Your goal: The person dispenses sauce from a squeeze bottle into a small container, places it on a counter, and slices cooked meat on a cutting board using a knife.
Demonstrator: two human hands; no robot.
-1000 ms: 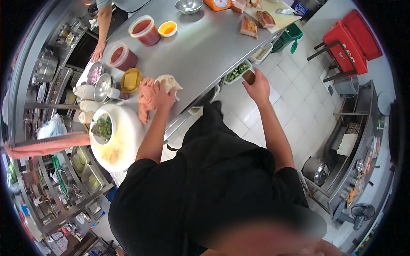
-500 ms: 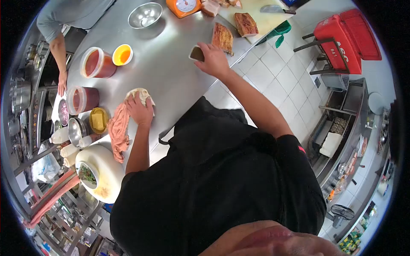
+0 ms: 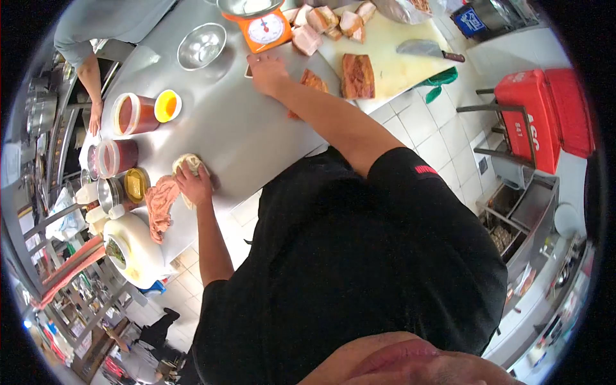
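Note:
My left hand [image 3: 194, 185] closes over a bunched cream cloth [image 3: 184, 162] at the near edge of the metal table. A salmon-pink cloth [image 3: 160, 205] lies beside it. Farther up, my right hand [image 3: 269, 74] grips a small rectangular thing with a pale edge [image 3: 248, 72], mostly covered by the fingers; its kind is unclear. Close above that hand stands an orange kitchen scale [image 3: 266, 32] with a metal bowl [image 3: 249, 5] on top. A browned slab of meat [image 3: 314, 81] is partly hidden behind my right forearm.
On the cutting board [image 3: 401, 77] lie another meat slab [image 3: 358, 77], several cut chunks [image 3: 321, 20] and a knife [image 3: 420, 48]. Two tubs of red sauce [image 3: 133, 114], an orange-filled bowl [image 3: 168, 106] and a steel bowl [image 3: 202, 46] stand leftward. Another person's hand [image 3: 95, 119] rests at the far edge.
My right hand has moved left and farther across the table with the pale-edged thing, nearer the scale. My left hand stays on the cream cloth. The head view has shifted, showing more of the board.

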